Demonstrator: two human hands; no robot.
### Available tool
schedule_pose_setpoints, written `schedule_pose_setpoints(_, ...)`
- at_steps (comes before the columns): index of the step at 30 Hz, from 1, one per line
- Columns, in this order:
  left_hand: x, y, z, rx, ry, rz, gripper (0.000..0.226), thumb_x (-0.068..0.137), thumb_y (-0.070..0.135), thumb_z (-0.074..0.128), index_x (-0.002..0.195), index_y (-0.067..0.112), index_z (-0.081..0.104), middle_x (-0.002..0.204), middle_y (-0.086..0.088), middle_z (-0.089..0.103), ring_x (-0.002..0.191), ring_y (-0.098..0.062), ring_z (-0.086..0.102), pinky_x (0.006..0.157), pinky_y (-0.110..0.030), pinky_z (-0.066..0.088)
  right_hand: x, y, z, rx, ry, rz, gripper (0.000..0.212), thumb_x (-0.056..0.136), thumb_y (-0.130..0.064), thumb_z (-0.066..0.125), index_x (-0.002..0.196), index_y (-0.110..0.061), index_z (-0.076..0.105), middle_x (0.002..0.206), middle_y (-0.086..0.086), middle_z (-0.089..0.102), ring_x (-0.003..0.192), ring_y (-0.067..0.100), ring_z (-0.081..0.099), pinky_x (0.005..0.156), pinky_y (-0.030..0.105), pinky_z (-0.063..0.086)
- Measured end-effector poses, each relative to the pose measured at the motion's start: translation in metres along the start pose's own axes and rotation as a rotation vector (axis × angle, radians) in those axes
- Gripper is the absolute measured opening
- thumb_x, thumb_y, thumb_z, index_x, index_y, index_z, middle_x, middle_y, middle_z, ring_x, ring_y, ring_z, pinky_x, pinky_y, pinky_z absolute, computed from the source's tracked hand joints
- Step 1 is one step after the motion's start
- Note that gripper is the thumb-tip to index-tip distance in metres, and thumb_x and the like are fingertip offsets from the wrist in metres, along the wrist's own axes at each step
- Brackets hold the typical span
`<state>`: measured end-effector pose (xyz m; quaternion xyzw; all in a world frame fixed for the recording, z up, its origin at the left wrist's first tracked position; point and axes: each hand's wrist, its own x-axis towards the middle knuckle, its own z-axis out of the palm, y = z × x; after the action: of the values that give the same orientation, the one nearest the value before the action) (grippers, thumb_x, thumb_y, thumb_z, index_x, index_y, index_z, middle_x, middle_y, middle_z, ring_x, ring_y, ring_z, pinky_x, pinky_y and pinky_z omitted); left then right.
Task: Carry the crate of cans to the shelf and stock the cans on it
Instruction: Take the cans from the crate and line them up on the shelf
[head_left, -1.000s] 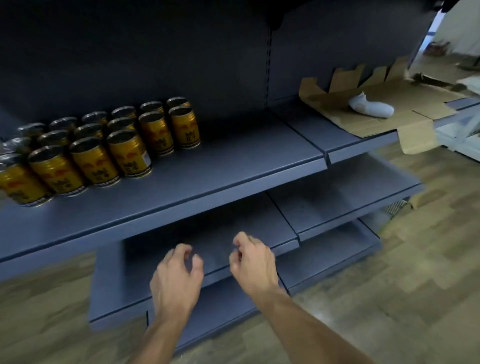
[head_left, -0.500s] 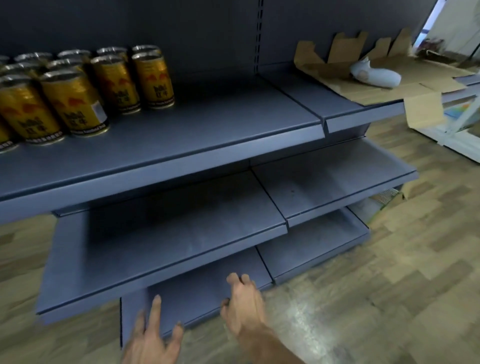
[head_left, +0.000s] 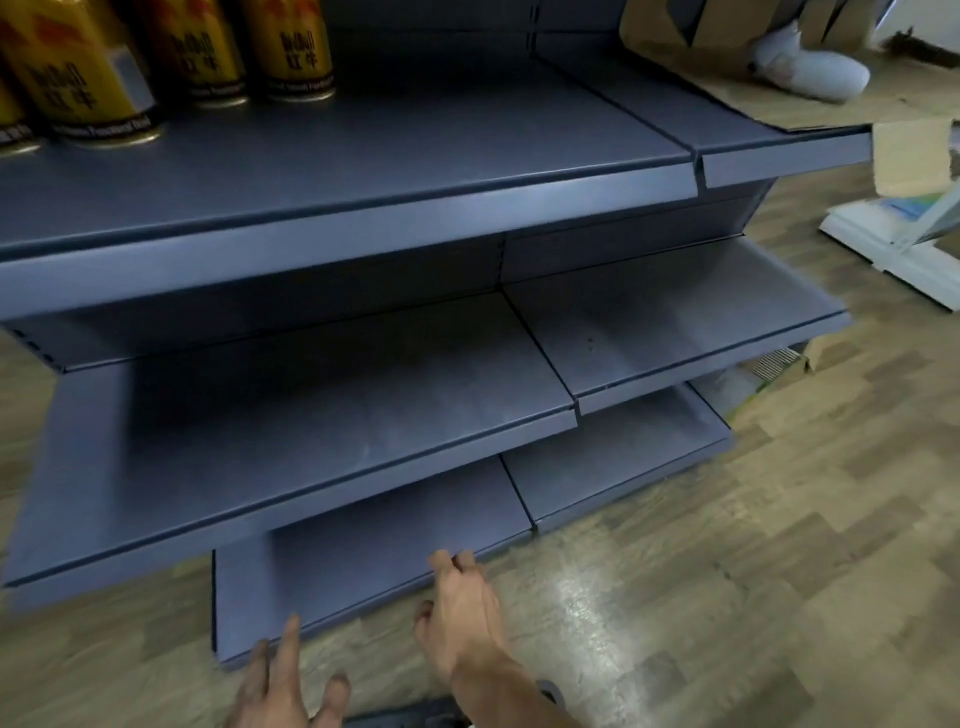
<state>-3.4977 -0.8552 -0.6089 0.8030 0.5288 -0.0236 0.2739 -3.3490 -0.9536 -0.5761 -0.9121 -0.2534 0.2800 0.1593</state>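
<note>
Several gold cans (head_left: 285, 52) stand upright in rows at the left end of the top shelf (head_left: 363, 202) of a blue-grey shelving unit. My left hand (head_left: 283, 686) hangs low at the bottom edge with its fingers spread and straight, holding nothing. My right hand (head_left: 460, 618) hovers over the floor by the front edge of the lowest shelf (head_left: 363, 566), fingers loosely curled, holding nothing. A dark blue edge (head_left: 405, 719) shows at the very bottom between my arms; what it is cannot be told. No crate is plainly visible.
The middle shelf (head_left: 311, 415) and the right-hand shelves (head_left: 675, 322) hold nothing. Flattened cardboard (head_left: 727, 67) with a white object (head_left: 810, 73) lies on the upper right shelf. White boxes (head_left: 904, 239) and a carton (head_left: 800, 358) sit on the wooden floor to the right.
The view has dropped and moved closer to the shelves, so the cans slid to the upper left. Both hands sank toward the floor; the left hand's fingers spread out.
</note>
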Motion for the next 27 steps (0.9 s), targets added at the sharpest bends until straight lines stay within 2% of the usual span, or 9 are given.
schedule_pose_setpoints(2, 0.003, -0.006, 0.007, -0.013, 0.042, 0.018, 0.093, 0.075, 0.034, 0.080, 0.152, 0.022, 0.030, 0.158, -0.017, 0.027, 0.136, -0.034, 0.044, 0.106, -0.041, 0.042, 0.003, 0.002, 0.004, 0.005, 0.002, 0.003, 0.043, 0.090, -0.020, 0.055, 0.131, -0.020, 0.040, 0.124, 0.008, 0.046, 0.116, 0.029, 0.049, 0.099, 0.037, 0.045)
schedule_pose_setpoints(3, 0.003, -0.008, 0.007, 0.008, 0.034, 0.018, 0.094, 0.075, 0.037, 0.079, 0.153, 0.023, 0.028, 0.158, -0.016, 0.027, 0.136, -0.032, 0.043, 0.106, -0.040, 0.043, 0.005, 0.003, 0.006, 0.011, 0.003, 0.006, 0.043, 0.090, -0.020, 0.055, 0.131, -0.020, 0.040, 0.123, 0.007, 0.046, 0.116, 0.028, 0.050, 0.099, 0.036, 0.045)
schedule_pose_setpoints(6, 0.005, -0.016, 0.006, -0.016, 0.019, -0.005, 0.092, 0.083, 0.055, 0.064, 0.154, 0.035, 0.008, 0.163, -0.007, 0.014, 0.139, -0.021, 0.041, 0.103, -0.028, 0.043, 0.008, 0.004, 0.016, 0.019, -0.007, 0.014, 0.041, 0.090, -0.019, 0.053, 0.129, -0.019, 0.040, 0.123, 0.008, 0.047, 0.115, 0.028, 0.050, 0.099, 0.036, 0.046)
schedule_pose_setpoints(9, 0.008, -0.029, 0.014, 0.005, -0.006, 0.014, 0.092, 0.079, 0.047, 0.071, 0.153, 0.035, 0.018, 0.162, -0.007, 0.019, 0.120, -0.024, 0.059, 0.088, -0.028, 0.053, 0.010, 0.003, 0.030, 0.030, -0.030, 0.025, 0.047, 0.090, -0.022, 0.055, 0.134, -0.020, 0.039, 0.127, 0.009, 0.048, 0.120, 0.028, 0.049, 0.103, 0.036, 0.044)
schedule_pose_setpoints(14, 0.004, -0.040, 0.030, 0.093, -0.142, 0.006, 0.099, 0.061, 0.053, 0.061, 0.152, 0.028, 0.029, 0.153, -0.015, 0.036, 0.118, -0.034, 0.060, 0.089, -0.037, 0.052, 0.009, 0.008, 0.048, 0.040, -0.052, 0.052, 0.053, 0.091, -0.024, 0.061, 0.138, -0.021, 0.037, 0.132, 0.011, 0.049, 0.122, 0.028, 0.050, 0.105, 0.035, 0.044)
schedule_pose_setpoints(16, 0.002, -0.043, 0.035, 0.098, -0.204, 0.027, 0.093, 0.072, 0.047, 0.068, 0.153, 0.029, 0.026, 0.153, -0.016, 0.035, 0.122, -0.035, 0.056, 0.092, -0.039, 0.050, 0.009, 0.014, 0.052, 0.037, -0.036, 0.051, 0.048, 0.090, -0.023, 0.061, 0.133, -0.018, 0.041, 0.129, 0.012, 0.052, 0.120, 0.029, 0.051, 0.105, 0.037, 0.045)
schedule_pose_setpoints(18, 0.000, -0.046, 0.039, 0.131, -0.270, 0.038, 0.082, 0.084, 0.043, 0.063, 0.153, 0.029, 0.022, 0.152, -0.014, 0.034, 0.130, -0.033, 0.049, 0.097, -0.039, 0.047, 0.007, 0.021, 0.056, 0.019, -0.040, 0.054, 0.047, 0.089, -0.023, 0.061, 0.132, -0.016, 0.044, 0.127, 0.012, 0.053, 0.120, 0.031, 0.052, 0.105, 0.038, 0.044)
schedule_pose_setpoints(20, -0.006, -0.056, 0.043, 0.185, -0.310, 0.023, 0.078, 0.087, 0.042, 0.059, 0.154, 0.026, 0.022, 0.147, -0.013, 0.039, 0.132, -0.032, 0.045, 0.099, -0.039, 0.046, 0.001, 0.027, 0.069, 0.005, -0.076, 0.063, 0.051, 0.088, -0.024, 0.062, 0.136, -0.016, 0.043, 0.127, 0.014, 0.053, 0.119, 0.033, 0.053, 0.105, 0.039, 0.044)
schedule_pose_setpoints(27, -0.020, -0.088, 0.057, 0.220, -0.369, 0.024, 0.067, 0.089, 0.034, 0.060, 0.148, 0.021, 0.032, 0.143, -0.012, 0.042, 0.117, -0.034, 0.056, 0.095, -0.038, 0.047, -0.017, 0.054, 0.116, -0.050, -0.202, 0.116, 0.050, 0.090, -0.023, 0.063, 0.135, -0.017, 0.043, 0.126, 0.013, 0.054, 0.119, 0.032, 0.053, 0.100, 0.042, 0.048)
